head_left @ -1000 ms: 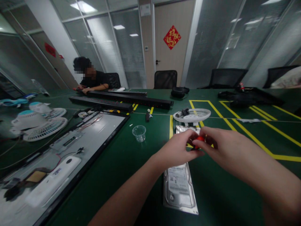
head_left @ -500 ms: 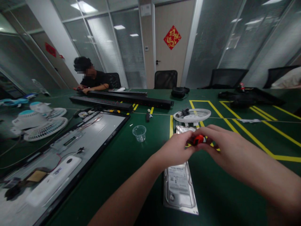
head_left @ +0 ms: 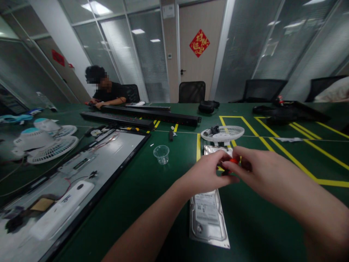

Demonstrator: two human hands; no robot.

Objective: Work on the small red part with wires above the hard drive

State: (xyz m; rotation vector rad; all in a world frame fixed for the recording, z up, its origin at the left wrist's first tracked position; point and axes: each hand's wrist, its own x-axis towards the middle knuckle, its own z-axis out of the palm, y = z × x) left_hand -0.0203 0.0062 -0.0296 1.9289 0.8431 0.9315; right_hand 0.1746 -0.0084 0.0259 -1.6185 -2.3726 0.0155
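Note:
Over the hard drive [head_left: 208, 218], both hands meet around a small red-and-black tool [head_left: 233, 161]; its exact kind is mostly hidden by the fingers. My right hand [head_left: 259, 167] pinches the red part between thumb and fingers. My left hand [head_left: 205, 173] curls its thumb and fingers about the darker left end. Flat on the table below, the silver drive with a white label lies partly covered by my left hand. Just beyond the hands, another silver metal piece [head_left: 214, 149] shows.
A clear plastic cup [head_left: 161, 155] stands left of my hands. Behind them sits a white fan grille [head_left: 231, 133] with small parts in it. An opened display panel [head_left: 109, 156] fills the left side. Long black bars [head_left: 152, 115] lie near a seated person [head_left: 113, 91].
My right hand has turned slightly around the red part, its fingers shifting lower. My left fingers have spread a little, and less of the red shows.

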